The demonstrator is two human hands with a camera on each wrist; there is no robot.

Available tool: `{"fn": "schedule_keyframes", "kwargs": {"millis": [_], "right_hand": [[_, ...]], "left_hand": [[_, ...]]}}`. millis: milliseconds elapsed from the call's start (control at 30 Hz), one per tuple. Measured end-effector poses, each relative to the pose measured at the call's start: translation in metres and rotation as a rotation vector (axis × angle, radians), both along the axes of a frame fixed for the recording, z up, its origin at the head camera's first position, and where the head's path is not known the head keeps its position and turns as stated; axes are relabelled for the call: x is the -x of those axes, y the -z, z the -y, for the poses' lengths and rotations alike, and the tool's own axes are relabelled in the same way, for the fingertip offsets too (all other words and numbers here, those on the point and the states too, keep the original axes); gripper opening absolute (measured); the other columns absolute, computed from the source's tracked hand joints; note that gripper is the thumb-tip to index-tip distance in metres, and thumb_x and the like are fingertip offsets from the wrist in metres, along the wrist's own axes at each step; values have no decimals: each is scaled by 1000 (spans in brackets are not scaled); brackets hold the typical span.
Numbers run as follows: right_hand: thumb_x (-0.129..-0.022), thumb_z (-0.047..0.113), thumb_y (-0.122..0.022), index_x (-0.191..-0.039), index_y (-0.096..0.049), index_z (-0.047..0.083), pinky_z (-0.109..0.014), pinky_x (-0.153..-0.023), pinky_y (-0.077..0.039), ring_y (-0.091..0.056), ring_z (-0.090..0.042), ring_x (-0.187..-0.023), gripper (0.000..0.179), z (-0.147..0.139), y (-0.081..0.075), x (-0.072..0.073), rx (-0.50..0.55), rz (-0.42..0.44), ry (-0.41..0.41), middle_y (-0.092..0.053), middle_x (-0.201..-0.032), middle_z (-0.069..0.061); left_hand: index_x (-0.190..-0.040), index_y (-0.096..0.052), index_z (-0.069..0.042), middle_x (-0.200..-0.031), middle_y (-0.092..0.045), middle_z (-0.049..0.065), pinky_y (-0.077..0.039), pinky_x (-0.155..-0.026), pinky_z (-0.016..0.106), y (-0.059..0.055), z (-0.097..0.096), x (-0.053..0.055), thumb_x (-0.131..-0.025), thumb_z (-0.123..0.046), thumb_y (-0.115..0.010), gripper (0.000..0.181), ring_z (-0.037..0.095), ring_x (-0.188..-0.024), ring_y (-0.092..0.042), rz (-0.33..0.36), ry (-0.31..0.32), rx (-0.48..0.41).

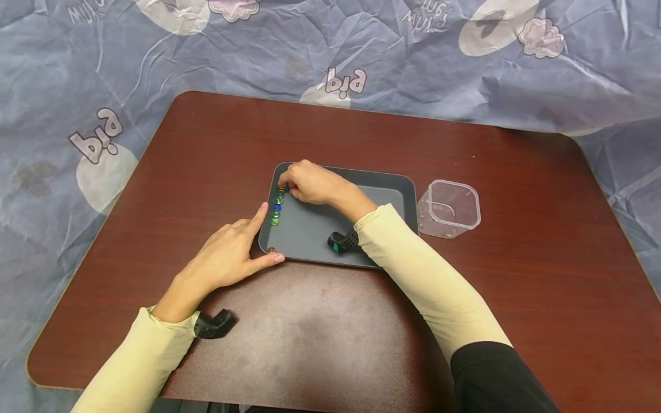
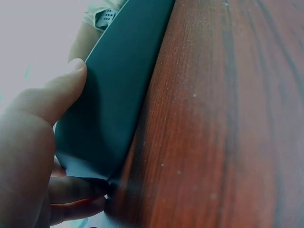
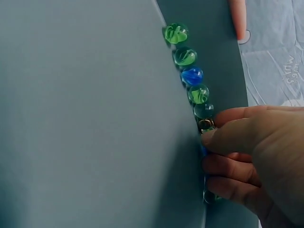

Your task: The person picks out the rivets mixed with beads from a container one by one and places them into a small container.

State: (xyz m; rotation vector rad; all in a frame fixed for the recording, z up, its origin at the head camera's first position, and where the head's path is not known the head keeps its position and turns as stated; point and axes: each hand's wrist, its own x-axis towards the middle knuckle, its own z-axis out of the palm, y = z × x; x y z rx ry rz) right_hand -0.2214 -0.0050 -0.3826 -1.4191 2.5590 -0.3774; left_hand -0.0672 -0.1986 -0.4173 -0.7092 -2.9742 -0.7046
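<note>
A row of green and blue glass marbles (image 3: pixel 192 76) lies along the left inner edge of a dark grey tray (image 1: pixel 320 235). At the row's far end, my right hand (image 1: pixel 312 182) pinches a marble with a golden glint (image 3: pixel 206 124) between thumb and index finger; the fingers partly hide it. More marbles show beneath those fingers. My left hand (image 1: pixel 227 255) spreads around the tray's near left corner, its thumb against the near rim and its index finger along the left side. Close to that thumb sits a brown marble (image 1: pixel 271 249).
A clear plastic container (image 1: pixel 448 209) stands just right of the tray on the brown wooden table (image 1: pixel 521 229). Black wrist straps (image 1: pixel 214 324) are on both wrists. Behind the table hangs a wrinkled grey-blue printed cloth (image 1: pixel 289 51).
</note>
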Motion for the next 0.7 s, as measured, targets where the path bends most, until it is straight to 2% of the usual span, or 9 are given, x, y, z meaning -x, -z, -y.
{"fn": "schedule_keyframes", "kwargs": {"millis": [567,700], "right_hand": [[-90,1,-63,-115,-71,3,-33,-77,-50,-60,-19,-82,26,3,0,0,-48,-10,18,-68,-95,-8],[-91,2,-63,-112,-72,4,-32,-76,-50,-61,-18,-79,23,2,0,0,-53,-10,25,-68,-92,-8]], "left_hand": [[-155,-24,3,-129,-60,23,-45,-94,52,2,0,0,-86,-59,-68,103,34,-115,-59,4,-12,-1],[-155,-23,3,-130,-60,23,-45,-95,52,1,0,0,-86,-60,-68,103,34,-115,-59,5,-10,1]]}}
